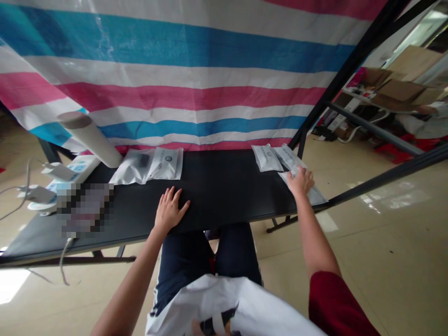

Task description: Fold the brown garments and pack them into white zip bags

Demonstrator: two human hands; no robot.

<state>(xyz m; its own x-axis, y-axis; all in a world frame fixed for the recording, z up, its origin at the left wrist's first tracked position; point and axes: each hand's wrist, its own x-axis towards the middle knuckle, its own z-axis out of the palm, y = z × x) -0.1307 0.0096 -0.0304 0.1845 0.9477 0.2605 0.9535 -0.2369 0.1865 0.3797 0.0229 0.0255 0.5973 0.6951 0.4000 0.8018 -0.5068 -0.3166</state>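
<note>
My left hand (170,210) rests on the black tabletop (217,196) with its fingers spread and holds nothing. At the table's right end, my right hand (301,181) has its fingers curled on a white plastic pouch (318,196), which it partly covers. Just behind that hand lie a printed white pouch (290,157) and a smaller printed pouch (266,157). Beyond my left hand are another printed white pouch (167,163) and a pouch with a dark item showing through (135,164); these two overlap.
A pale cylindrical bottle (93,140) stands at the back left. Near it are a power strip (86,170) with plugged-in chargers (59,171) and a pixelated object (86,207) with a cable. A striped sheet (196,93) hangs behind; a dark metal frame (311,116) borders the right side.
</note>
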